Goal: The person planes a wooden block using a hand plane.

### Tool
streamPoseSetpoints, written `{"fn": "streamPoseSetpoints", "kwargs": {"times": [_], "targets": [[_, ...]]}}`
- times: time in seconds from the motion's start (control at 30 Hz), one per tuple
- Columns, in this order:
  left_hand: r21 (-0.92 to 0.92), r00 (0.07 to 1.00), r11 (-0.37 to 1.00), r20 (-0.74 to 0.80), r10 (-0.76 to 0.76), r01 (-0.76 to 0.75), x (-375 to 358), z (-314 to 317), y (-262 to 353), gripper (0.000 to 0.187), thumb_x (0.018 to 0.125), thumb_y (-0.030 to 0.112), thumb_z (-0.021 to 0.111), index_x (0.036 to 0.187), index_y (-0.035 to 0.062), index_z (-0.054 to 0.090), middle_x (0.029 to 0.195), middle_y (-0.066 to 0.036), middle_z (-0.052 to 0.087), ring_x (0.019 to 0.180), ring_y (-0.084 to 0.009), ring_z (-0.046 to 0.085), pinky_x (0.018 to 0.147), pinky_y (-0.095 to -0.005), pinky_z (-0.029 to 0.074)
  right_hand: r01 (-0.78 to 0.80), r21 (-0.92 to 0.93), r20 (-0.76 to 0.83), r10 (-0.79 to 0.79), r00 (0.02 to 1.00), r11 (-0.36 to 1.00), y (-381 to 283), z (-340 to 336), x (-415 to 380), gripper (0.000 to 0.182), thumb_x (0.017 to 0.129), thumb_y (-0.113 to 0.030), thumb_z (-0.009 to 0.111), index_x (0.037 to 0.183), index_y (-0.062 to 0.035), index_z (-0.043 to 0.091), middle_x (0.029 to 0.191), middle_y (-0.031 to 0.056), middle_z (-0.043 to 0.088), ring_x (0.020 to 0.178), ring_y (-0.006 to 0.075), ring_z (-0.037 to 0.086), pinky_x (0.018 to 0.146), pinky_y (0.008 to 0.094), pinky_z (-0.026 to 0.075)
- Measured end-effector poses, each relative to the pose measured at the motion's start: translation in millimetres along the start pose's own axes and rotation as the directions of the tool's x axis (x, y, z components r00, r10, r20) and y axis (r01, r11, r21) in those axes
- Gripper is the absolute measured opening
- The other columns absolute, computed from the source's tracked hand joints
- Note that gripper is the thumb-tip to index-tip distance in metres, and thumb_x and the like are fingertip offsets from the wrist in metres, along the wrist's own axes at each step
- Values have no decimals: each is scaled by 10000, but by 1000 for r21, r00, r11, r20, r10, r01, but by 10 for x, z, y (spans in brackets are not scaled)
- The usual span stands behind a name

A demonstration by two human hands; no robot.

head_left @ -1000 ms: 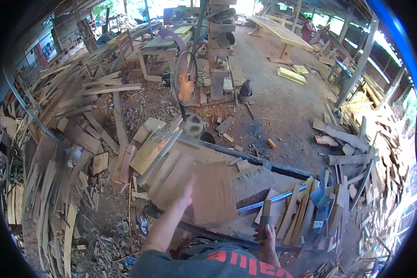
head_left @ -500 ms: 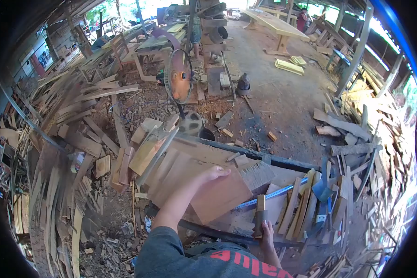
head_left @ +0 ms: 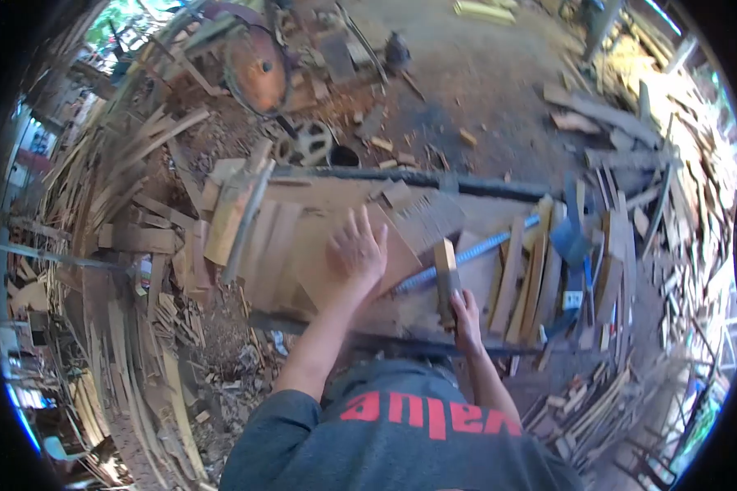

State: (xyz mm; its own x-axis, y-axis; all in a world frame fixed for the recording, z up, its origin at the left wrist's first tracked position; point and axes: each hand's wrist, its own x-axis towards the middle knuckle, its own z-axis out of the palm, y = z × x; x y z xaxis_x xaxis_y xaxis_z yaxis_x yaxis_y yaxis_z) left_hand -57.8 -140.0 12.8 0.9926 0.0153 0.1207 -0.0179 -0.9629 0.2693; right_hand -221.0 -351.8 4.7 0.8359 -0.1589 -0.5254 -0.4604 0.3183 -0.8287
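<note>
A flat brown board (head_left: 401, 260) lies on the workbench (head_left: 499, 206). My left hand (head_left: 359, 248) rests on or just over this board with its fingers spread. In my right hand (head_left: 467, 321) is a short wooden block (head_left: 445, 274), gripped near its lower end and pointing away from me. A blue-and-white measuring strip (head_left: 475, 249) runs slantwise behind the block. Beyond the brown board lies a rough-edged flat piece (head_left: 431, 219).
Several narrow wood strips (head_left: 516, 282) lie at the bench's right, beside a blue metal tool (head_left: 571, 245). More boards (head_left: 236, 214) lean at its left end. An orange round fan (head_left: 258, 69) stands beyond. Scrap wood (head_left: 143, 237) is piled at left.
The view has tipped down toward the bench. My left hand has shifted left across the brown board and its fingers have spread. My right hand still holds the block, now tilted slightly.
</note>
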Motion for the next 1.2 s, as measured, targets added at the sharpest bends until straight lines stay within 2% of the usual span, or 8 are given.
{"fn": "streamPoseSetpoints", "kwargs": {"times": [0.07, 0.17, 0.27, 0.4, 0.53, 0.6, 0.93, 1.2], "targets": [[151, 985, 987, -170, -28, 55, 8, 103, 48, 624, 1013, 516, 445, 1519, 156, 387, 1521, -183, 401, 1375, -451, 362, 1100, -649, 227, 31, -59, -15, -32, 999, 998, -84, -1, 79, 435, 1000, -417, 590, 1251, -69, 516, 806, 44, 599, 586, 125, 579, 434, 257, 409], [211, 980, 971, -182, -73, 112, 39, 152, 129, 616, 1014, 512, 441, 1513, 155, 396, 1507, -175, 430, 1385, -438, 362, 1113, -638, 225, 8, -200, -58, -20, 998, 980, -371, 75, 67, 544, 967, -425, 648, 1322, -39, 505, 821, 47, 606, 616, 106, 576, 459, 249, 408], [225, 984, 960, -103, -147, 167, 48, 15, 259, 600, 1015, 503, 442, 1503, 155, 410, 1476, -162, 468, 1380, -416, 377, 1119, -621, 235, 139, -250, -49, -156, 987, 958, -303, 89, 214, 615, 907, -380, 748, 1316, 31, 542, 1017, 131, 674, 857, 190, 642, 753, 333, 535], [171, 979, 970, -138, -153, 175, 59, -22, 323, 570, 985, 495, 512, 1444, 158, 486, 1381, -140, 552, 1328, -405, 450, 1097, -606, 290, 342, -389, -25, -381, 924, 855, -59, 135, 464, 683, 870, -438, 774, 1340, 3, 550, 1170, 218, 682, 1102, 296, 664, 943, 395, 517], [174, 979, 975, -171, -112, 142, 37, -26, 320, 570, 987, 475, 508, 1444, 136, 470, 1368, -159, 530, 1335, -409, 422, 1111, -617, 251, 295, -471, 87, -290, 953, 831, -606, 365, 676, 710, 846, -470, 772, 1344, -13, 556, 1158, 260, 681, 1110, 370, 671, 940, 413, 525], [171, 983, 975, -139, -120, 143, 27, -36, 312, 572, 987, 460, 502, 1438, 110, 463, 1371, -179, 512, 1349, -412, 397, 1122, -618, 227, 453, -461, 207, -403, 891, 763, -684, 452, 906, 707, 829, -485, 774, 1323, -23, 569, 1128, 239, 693, 1065, 380, 683, 902, 430, 538], [151, 980, 973, -127, -153, 172, 40, -50, 336, 566, 979, 448, 511, 1421, 95, 475, 1354, -179, 518, 1348, -410, 395, 1111, -617, 234, 390, -489, 192, -340, 921, 781, -519, 392, 959, 719, 821, -518, 766, 1301, -22, 567, 1099, 266, 690, 1033, 399, 686, 882, 452, 539], [171, 976, 969, -156, -151, 177, 40, -16, 325, 545, 975, 445, 518, 1411, 118, 483, 1351, -162, 528, 1340, -389, 412, 1118, -602, 239, 423, -674, 219, -383, 897, 605, -139, 101, 1006, 775, 885, -579, 671, 1452, -110, 425, 1179, 228, 615, 1079, 414, 628, 885, 504, 515]]}}
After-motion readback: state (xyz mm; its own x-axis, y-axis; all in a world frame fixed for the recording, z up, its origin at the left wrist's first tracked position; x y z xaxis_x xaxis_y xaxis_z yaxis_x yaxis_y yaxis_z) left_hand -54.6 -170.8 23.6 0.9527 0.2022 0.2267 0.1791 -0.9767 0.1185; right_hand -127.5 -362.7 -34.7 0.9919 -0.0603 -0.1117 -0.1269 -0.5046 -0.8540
